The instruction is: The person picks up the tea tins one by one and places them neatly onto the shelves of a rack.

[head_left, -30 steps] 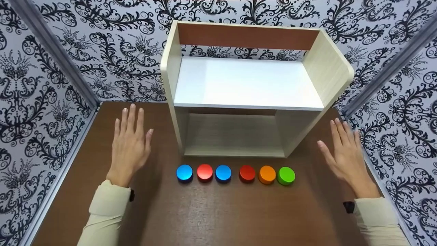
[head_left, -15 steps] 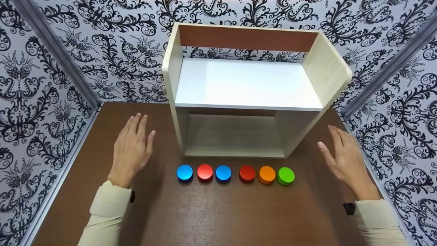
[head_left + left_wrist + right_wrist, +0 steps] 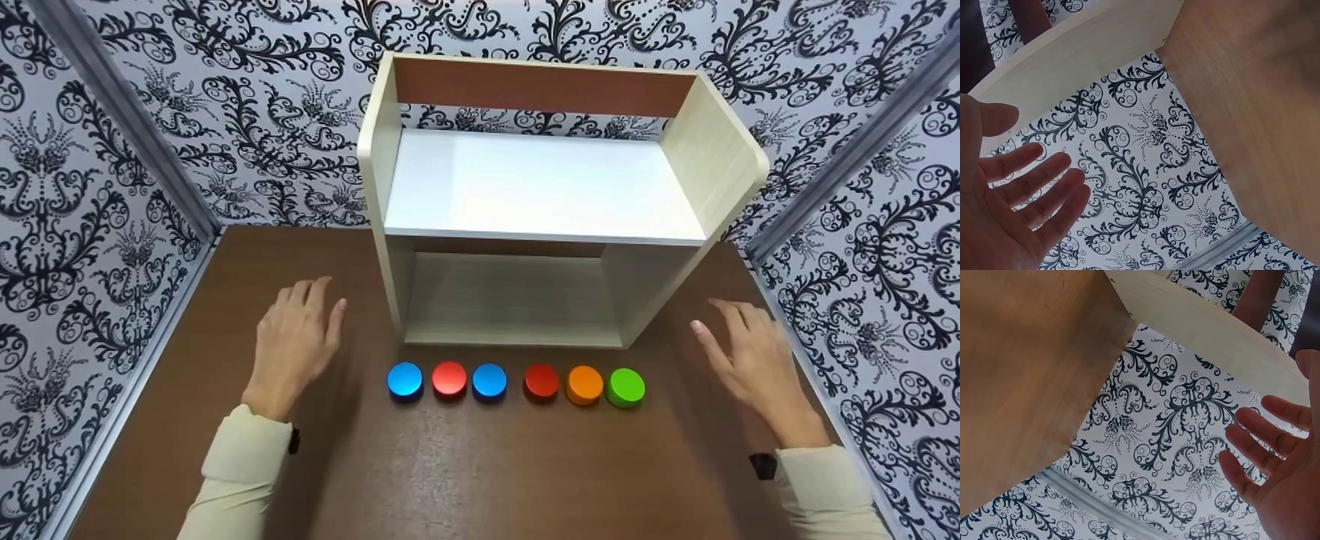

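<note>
Pinch discs (image 3: 489, 381), lined up on bench (image 3: 480, 465) just in front of shelf (image 3: 544, 184), from above by the edges; probably best singly, given narrow gaps. Bring in left grip (image 3: 292, 341) or right grip (image 3: 757, 360) slowly, both empty and relaxed, out to either side.

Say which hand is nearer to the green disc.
Right. The right hand is to the right of the green disc, apart from it; the left hand is much farther off, left of the leftmost blue disc.
</note>
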Available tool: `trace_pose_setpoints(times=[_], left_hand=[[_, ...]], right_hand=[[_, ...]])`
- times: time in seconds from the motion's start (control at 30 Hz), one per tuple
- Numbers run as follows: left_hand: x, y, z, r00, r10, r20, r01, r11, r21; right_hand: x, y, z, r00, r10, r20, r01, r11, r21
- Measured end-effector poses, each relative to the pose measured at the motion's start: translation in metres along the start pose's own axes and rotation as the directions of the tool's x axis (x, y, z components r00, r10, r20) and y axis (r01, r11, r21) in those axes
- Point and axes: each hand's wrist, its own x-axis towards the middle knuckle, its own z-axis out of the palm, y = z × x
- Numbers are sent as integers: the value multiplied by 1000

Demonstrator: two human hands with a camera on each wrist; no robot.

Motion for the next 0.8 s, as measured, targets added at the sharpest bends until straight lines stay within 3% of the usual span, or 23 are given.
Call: trace_pose_setpoints(times=[0.23, 0.53, 0.8], left_hand=[[-8, -1, 8, 1000, -22, 19, 22, 999, -26], [-17, -1, 17, 998, -59, 34, 63, 989, -131], [-14, 5, 21, 998, -65, -9, 62, 975, -213]], right_hand=[[-7, -3, 4, 1000, 6, 5, -6, 1000, -2], [-15, -12, 12, 1000, 19, 16, -19, 1000, 21], [-20, -23, 23, 1000, 16, 0, -16, 998, 60]])
